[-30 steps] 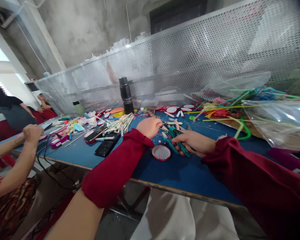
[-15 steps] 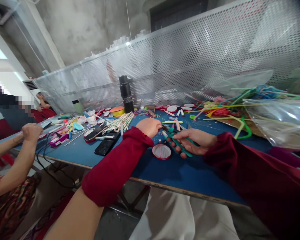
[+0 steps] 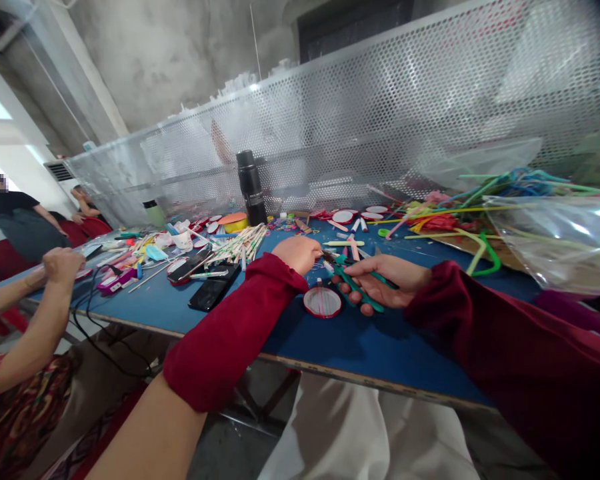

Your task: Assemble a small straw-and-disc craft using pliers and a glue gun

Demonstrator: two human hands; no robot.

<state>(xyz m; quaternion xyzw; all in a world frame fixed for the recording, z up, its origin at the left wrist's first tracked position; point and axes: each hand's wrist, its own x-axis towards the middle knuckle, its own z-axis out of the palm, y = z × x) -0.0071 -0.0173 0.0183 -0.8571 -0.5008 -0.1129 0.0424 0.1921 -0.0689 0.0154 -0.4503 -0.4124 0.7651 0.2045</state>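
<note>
**Hand and Grip Status at the Blue Bench**

**Right hand.** Your right hand point(image 3: 387, 277) grasps the green-handled scissors point(image 3: 361, 292). The fingers wrap through and around the handles, and the thumb lies on top. The handles sit close together, so the tool is nearly closed. The blades point left, toward your other hand. The wrist rests low over the bench point(image 3: 360, 347), and the red sleeve covers the forearm, which comes in from the right near corner.

**Left hand.** Your left hand point(image 3: 297, 253) is clenched, with the fingers curled into the palm and the knuckles facing up. Its fingertips meet the scissor tips. Whether anything is pinched there is too small to tell. The forearm crosses the near edge of the bench at an angle, elbow well off the surface.

**Work area.** A round red-rimmed disc point(image 3: 322, 301) lies flat on the bench just below the gap between your hands, touching neither. It sits near the middle of the near edge.

**Surroundings.**
- A bundle of pale sticks point(image 3: 243, 245) and a dark phone point(image 3: 215, 291) lie left of your left arm.
- A black flask point(image 3: 251, 187) stands upright at the far edge, against the perforated screen point(image 3: 380, 120).
- A clear bag point(image 3: 555, 240) sits beside the coloured strands at the right end.
- A co-worker's hand point(image 3: 63, 263) is raised over the left end.
</note>
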